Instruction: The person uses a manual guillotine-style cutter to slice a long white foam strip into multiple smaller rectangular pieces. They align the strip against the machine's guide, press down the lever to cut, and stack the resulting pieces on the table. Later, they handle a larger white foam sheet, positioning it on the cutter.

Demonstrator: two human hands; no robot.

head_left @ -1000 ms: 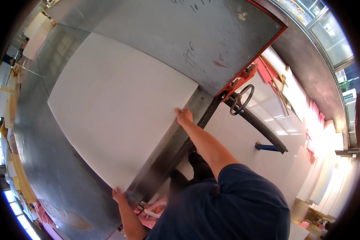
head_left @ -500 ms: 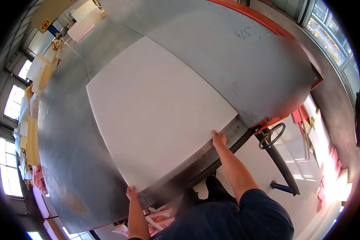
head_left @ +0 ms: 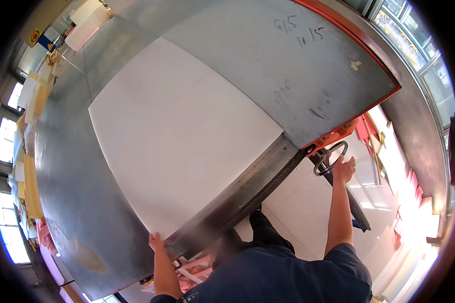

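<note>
A large white foam sheet (head_left: pixel 182 136) lies flat on a grey metal table (head_left: pixel 68 166). At its near left corner my left hand (head_left: pixel 156 241) has its fingers closed on the edge. My right hand (head_left: pixel 344 169) is off the sheet, with fingers apart, right beside a metal handwheel (head_left: pixel 330 158). Whether the palm touches the wheel's rim I cannot tell. Along the sheet's near edge runs a metal strip with ruler-like marks (head_left: pixel 247 174), and a dark toothed rail (head_left: pixel 268 189) lies nearer to me.
Handwritten marks cover the table's right part, bordered by a red edge (head_left: pixel 359 45). Below the handwheel a dark metal beam (head_left: pixel 358 212) slopes over pale floor tiles (head_left: pixel 293 202). Foam offcuts (head_left: pixel 33 187) are piled along the left wall; pink pieces (head_left: pixel 199 267) lie under the table's near edge.
My right hand has let go of the sheet's near edge and moved right to the handwheel, its fingers spreading. My left hand stays at the sheet's corner. The view has shifted right.
</note>
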